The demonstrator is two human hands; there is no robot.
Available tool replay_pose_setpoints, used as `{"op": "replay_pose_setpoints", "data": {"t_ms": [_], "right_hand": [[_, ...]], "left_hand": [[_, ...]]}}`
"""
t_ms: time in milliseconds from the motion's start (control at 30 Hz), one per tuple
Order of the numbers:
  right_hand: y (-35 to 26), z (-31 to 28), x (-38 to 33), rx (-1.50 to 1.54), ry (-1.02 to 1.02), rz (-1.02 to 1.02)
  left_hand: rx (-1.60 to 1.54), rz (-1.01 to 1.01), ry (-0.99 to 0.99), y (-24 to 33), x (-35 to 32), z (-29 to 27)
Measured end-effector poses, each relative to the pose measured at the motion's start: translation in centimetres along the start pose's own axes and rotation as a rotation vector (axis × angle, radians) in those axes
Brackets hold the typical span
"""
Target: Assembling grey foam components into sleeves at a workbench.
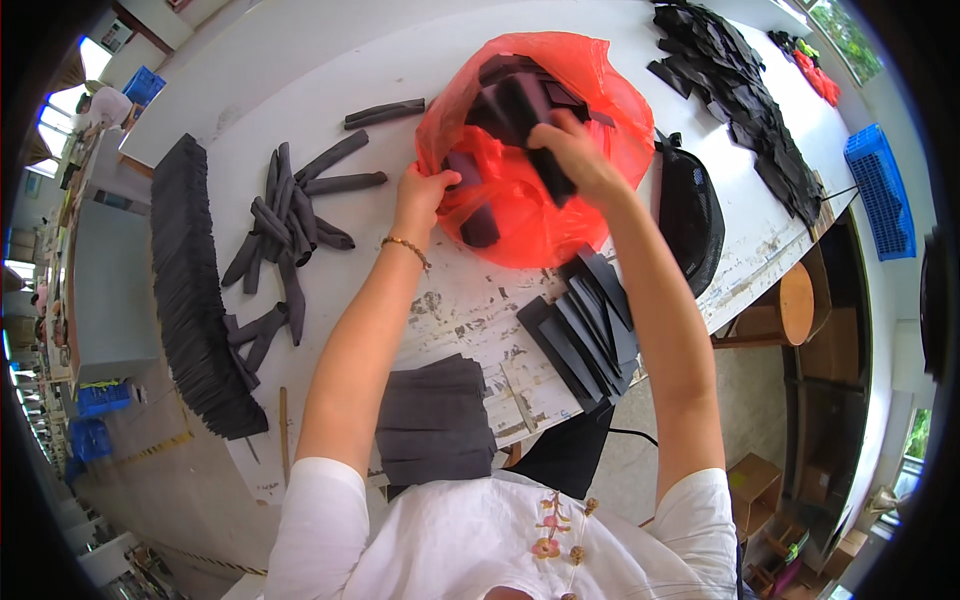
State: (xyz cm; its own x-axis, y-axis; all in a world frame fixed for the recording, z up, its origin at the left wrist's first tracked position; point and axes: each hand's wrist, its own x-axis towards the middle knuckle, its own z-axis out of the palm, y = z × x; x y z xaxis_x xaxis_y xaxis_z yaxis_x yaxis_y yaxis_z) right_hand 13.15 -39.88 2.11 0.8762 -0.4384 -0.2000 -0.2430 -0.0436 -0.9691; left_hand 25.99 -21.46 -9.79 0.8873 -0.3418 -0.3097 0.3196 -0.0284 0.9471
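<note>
A red plastic bag [628,125] stands open on the table, with dark fabric pieces [530,72] inside it. My left hand [428,192] is closed on the bag's near left edge. Over the bag's mouth, my right hand [575,150] grips a black folded fabric piece [550,176], smeared by motion. More dark pieces show through the bag's thin side. Just below the bag, a fanned stack of flat black pieces [580,330] lies on the table, and a flat dark grey fabric stack [435,420] rests close to my body.
Loose rolled dark fabric tubes [290,215] lie left of the bag, beside a long row of stacked black fabric [195,290]. A black mesh bag [690,215] sits at the right. Beyond it spreads a black fabric heap [745,95]. A wooden stool [797,305] stands past the table's right edge.
</note>
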Motion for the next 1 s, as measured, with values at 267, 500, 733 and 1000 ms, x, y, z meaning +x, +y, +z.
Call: {"op": "replay_pose_setpoints", "data": {"t_ms": [267, 500, 733, 1000], "right_hand": [[7.4, 8.1, 2.9, -0.331, -0.048, 0.230], [3.7, 6.4, 2.5, -0.346, -0.177, 0.233], [6.2, 3.1, 6.0, -0.121, -0.199, 0.323], [5.9, 2.2, 4.3, 0.355, -0.306, 0.440]], "left_hand": [[-0.343, -0.166, 0.088, 1.3, -0.3, 0.1], [-0.370, -0.330, -0.050, 2.2, -1.6, -0.4], [-0.523, -0.138, -0.209, 0.4, -2.1, 1.0], [-0.705, -0.115, -0.317, 0.0, -2.9, 0.7]]}}
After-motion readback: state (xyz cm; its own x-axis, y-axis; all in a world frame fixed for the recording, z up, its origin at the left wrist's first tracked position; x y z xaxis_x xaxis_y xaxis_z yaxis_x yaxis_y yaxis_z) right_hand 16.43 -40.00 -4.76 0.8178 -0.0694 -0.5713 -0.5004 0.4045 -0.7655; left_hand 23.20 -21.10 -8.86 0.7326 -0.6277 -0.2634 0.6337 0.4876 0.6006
